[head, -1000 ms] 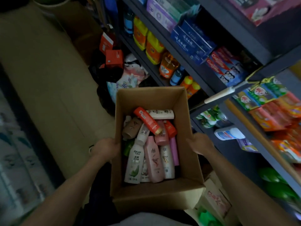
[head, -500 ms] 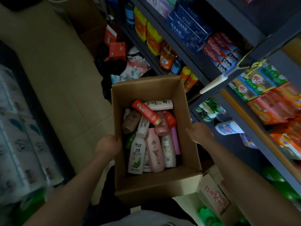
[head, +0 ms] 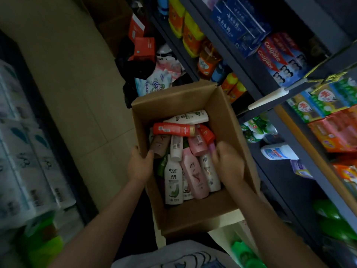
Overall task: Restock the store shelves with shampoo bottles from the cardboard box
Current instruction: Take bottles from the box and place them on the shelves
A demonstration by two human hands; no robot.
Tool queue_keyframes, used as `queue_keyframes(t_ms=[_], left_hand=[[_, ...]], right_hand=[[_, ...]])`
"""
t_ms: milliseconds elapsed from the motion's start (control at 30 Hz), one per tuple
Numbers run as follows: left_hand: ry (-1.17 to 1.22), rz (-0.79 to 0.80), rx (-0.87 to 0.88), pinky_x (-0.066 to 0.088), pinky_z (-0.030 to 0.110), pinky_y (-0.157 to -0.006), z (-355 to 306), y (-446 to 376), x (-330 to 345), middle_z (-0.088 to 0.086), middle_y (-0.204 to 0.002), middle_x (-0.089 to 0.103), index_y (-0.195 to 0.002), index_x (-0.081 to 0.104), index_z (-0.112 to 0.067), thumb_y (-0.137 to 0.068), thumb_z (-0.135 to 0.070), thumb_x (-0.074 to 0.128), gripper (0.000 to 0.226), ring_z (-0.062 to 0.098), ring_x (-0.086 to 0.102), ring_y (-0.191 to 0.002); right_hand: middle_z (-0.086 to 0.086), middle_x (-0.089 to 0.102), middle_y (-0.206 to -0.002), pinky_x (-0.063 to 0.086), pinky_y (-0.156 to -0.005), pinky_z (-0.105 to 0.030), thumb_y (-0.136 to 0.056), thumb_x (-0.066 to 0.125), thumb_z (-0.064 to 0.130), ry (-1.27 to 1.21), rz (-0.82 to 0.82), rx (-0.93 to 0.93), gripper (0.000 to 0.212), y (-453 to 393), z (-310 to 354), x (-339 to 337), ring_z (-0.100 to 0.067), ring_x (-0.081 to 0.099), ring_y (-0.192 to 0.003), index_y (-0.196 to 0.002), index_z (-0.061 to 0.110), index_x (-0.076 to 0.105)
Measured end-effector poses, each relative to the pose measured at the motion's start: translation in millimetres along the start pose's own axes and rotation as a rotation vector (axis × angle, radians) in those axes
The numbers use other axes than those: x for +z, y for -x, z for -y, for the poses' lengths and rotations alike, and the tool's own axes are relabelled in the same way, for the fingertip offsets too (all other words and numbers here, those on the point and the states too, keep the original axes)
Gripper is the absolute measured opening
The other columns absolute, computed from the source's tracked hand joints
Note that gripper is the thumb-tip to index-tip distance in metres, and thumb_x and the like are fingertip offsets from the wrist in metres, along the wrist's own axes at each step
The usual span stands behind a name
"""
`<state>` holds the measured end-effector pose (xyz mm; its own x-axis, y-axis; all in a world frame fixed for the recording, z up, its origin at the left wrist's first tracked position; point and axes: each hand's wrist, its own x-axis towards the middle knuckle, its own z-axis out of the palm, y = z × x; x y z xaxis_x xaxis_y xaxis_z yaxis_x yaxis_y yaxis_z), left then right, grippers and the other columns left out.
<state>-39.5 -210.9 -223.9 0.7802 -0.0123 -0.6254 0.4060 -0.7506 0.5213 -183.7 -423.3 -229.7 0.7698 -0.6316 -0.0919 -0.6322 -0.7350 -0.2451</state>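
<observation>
Showing an open cardboard box (head: 228, 120) held at frame centre above a tiled floor (head: 73, 78), filled with shampoo bottles (head: 189, 151) lying mostly flat and overlapping. Left hand (head: 140, 165) at 9 o'clock of the box, grip closed over the left wall: thumb inside the rim, fingers outside. Right hand (head: 229, 165) at 3 o'clock, over the box interior, palm down, fingers loosely curved above a pink-capped bottle (head: 211, 148); contact with it not discernible, nothing visibly enclosed in this grip. Inside the box: white bottle (head: 172, 182) with green print at 7 o'clock, pink bottle (head: 195, 176) just beside it, red tube (head: 172, 129) lying crosswise toward 12 o'clock, cream bottle (head: 190, 117) touching the far wall beyond it, brown bottle (head: 159, 145) against the left wall. Dark shelves (head: 286, 138) from 12 to 4 o'clock of the box, stocked with blue and red toothpaste cartons (head: 278, 57), yellow-and-orange pouches (head: 188, 33) and a white bottle on its side (head: 278, 151). Wrapped paper rolls (head: 25, 161) stacked at 9 o'clock, well apart from the box. Red cartons (head: 144, 47) and plastic packets (head: 158, 82) on the floor at 11 o'clock.
</observation>
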Motion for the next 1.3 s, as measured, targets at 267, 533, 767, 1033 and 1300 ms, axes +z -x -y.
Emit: queue_keyframes(t_ms=[267,533,767,1033,1300], left_hand=[[-0.009,-0.134,0.038,0.056,0.04,-0.081,13.8,-17.0,24.1,0.008,-0.105,0.068,-0.119,0.057,-0.014,-0.099,-0.037,0.051,0.031,0.028,0.065,-0.091],[-0.072,-0.157,0.063,0.056,0.046,-0.085,16.7,-23.7,37.5,0.012,-0.116,0.066,-0.129,0.052,-0.012,-0.097,-0.039,0.054,0.042,0.033,0.065,-0.101],[-0.031,-0.141,0.061,0.053,0.04,-0.083,13.3,-23.4,38.8,0.013,-0.116,0.066,-0.124,0.052,-0.01,-0.096,-0.033,0.056,0.037,0.034,0.065,-0.101],[0.104,-0.061,0.204,0.041,0.049,-0.108,-36.3,19.6,-18.6,0.015,-0.136,0.053,-0.135,0.047,-0.011,-0.081,-0.052,0.068,0.072,0.034,0.05,-0.128],[0.567,0.858,0.789,0.055,0.046,-0.091,-241.5,226.8,-110.1,0.015,-0.107,0.074,-0.107,0.07,-0.013,-0.067,-0.048,0.077,0.053,0.03,0.07,-0.098]], right_hand=[[-0.01,0.056,-0.131,0.05,-0.091,-0.039,-0.075,0.079,0.04,-0.302,0.726,0.541,0.073,19.7,15.4,125.5,-0.028,0.056,-0.117,-0.134,0.012,0.046],[-0.011,0.063,-0.124,0.048,-0.068,-0.029,-0.065,0.09,0.03,-0.537,0.709,0.734,0.073,20.7,14.6,135.6,-0.026,0.062,-0.108,-0.125,0.01,0.054],[-0.005,0.071,-0.107,0.058,-0.076,-0.038,-0.07,0.086,0.022,-1.035,0.542,0.743,0.05,17.6,36.2,73.6,-0.019,0.068,-0.092,-0.112,0.024,0.06],[0.002,0.077,-0.086,0.059,-0.078,-0.037,-0.094,0.045,0.063,-1.273,0.241,0.591,0.042,15.9,85.1,-114.0,-0.016,0.073,-0.08,-0.097,0.029,0.069],[-0.005,0.075,-0.104,0.056,-0.092,-0.042,-0.081,0.042,0.08,-1.292,-0.214,0.325,0.07,58.8,120.7,-331.0,-0.019,0.072,-0.097,-0.105,0.023,0.073]])
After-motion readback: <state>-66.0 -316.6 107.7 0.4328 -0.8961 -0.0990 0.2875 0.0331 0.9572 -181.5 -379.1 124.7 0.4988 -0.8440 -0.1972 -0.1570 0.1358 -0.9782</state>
